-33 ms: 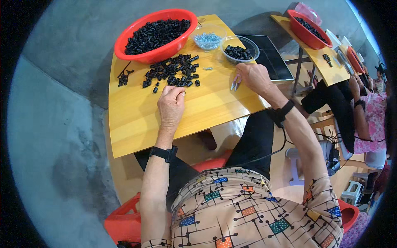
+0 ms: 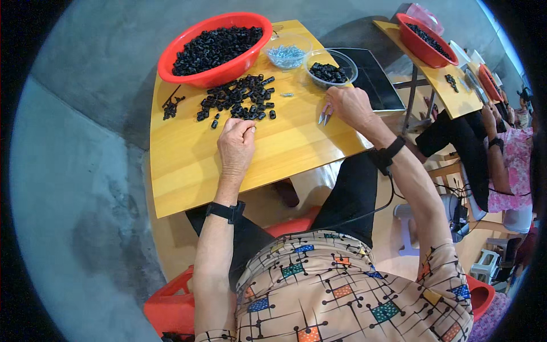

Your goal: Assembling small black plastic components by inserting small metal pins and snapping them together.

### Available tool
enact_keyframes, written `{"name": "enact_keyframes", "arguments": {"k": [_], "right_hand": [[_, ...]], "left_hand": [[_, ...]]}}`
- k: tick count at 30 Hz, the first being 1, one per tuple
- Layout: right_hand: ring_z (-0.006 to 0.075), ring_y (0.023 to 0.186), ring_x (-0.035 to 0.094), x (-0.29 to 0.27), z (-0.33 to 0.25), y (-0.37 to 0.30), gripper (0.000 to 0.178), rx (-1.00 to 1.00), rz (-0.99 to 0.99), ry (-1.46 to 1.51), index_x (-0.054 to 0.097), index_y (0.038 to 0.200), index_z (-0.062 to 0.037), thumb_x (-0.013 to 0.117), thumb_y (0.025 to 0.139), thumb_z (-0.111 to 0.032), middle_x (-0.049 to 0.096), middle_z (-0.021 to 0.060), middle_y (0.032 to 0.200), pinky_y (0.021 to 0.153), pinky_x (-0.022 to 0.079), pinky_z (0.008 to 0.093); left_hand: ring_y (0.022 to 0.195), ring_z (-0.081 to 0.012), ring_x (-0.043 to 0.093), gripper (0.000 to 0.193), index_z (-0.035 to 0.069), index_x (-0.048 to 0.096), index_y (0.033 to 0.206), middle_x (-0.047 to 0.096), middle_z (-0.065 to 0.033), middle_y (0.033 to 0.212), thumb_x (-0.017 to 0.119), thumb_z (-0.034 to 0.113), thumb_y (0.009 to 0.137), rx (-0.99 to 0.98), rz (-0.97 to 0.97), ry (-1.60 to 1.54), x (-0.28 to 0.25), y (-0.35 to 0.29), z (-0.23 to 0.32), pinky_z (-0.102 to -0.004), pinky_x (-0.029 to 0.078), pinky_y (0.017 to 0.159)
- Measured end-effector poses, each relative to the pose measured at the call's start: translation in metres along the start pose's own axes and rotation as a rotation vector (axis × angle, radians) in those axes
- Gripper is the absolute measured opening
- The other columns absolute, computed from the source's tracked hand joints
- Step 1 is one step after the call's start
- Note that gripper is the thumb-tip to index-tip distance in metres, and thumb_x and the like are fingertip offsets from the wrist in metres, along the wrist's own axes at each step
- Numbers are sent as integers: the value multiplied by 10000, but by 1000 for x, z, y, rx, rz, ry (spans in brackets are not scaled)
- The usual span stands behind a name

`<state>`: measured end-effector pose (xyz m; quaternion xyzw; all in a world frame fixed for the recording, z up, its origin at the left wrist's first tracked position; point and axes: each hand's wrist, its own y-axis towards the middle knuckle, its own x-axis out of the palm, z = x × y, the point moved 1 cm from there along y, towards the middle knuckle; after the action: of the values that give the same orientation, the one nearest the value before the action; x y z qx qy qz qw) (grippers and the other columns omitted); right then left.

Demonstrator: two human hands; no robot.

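Observation:
My left hand (image 2: 236, 142) rests on the yellow table, fingers curled and thumb pressed against them, just in front of a loose pile of small black cylindrical parts (image 2: 236, 98). What its fingertips hold, if anything, I cannot make out. My right hand (image 2: 350, 105) is closed around the reddish handles of small snips (image 2: 325, 114), whose two metal blades point toward me, slightly apart. It is at the front rim of a clear bowl (image 2: 354, 73) with black parts in it. A few small silvery pieces (image 2: 286, 94) lie between the pile and that bowl.
A large red basin (image 2: 165, 67) full of black parts stands at the back left. Beside it is a clear bowl of silvery pieces (image 2: 286, 56). Dark twiggy scraps (image 2: 171, 108) lie at the left. At another table (image 2: 456, 94) on the right sits a person in pink.

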<state>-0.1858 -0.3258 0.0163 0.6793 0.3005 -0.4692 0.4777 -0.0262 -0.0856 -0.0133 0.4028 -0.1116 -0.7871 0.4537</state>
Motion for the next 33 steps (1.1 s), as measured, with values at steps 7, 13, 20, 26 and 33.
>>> {"name": "enact_keyframes", "arguments": {"k": [7,13,20,26,33], "right_hand": [[324,655,633,14,2,7,157,78,-6,-62,626,755,-47,607,792,-198,630,148,691,565,501,419],[334,626,623,22,5,10,153,19,-55,64,616,764,-37,612,777,-190,618,156,661,569,495,435],[344,638,639,12,-30,19,202,-17,-111,34,595,734,-24,644,754,-219,632,170,670,580,513,447],[346,664,638,16,-35,14,216,-57,-87,48,586,762,-22,647,765,-229,634,169,717,593,512,443],[367,676,622,17,-40,15,209,-113,-5,44,552,813,-27,635,791,-218,607,176,795,576,496,444]], "left_hand": [[724,-219,619,86,32,672,829,620,-99,818,646,17,748,19,8,49,3,1,2,-298,490,647],[713,-251,612,86,60,667,818,606,-91,805,649,43,736,28,5,29,6,2,6,-331,492,641],[708,-226,604,83,42,669,822,601,-94,790,653,54,741,20,-6,51,2,7,6,-311,476,637],[716,-233,609,96,40,669,823,599,-95,786,661,60,729,56,4,22,2,1,6,-312,483,644],[736,-259,611,105,40,655,827,603,-102,810,654,63,725,30,-31,27,-1,2,11,-334,487,652]]}}
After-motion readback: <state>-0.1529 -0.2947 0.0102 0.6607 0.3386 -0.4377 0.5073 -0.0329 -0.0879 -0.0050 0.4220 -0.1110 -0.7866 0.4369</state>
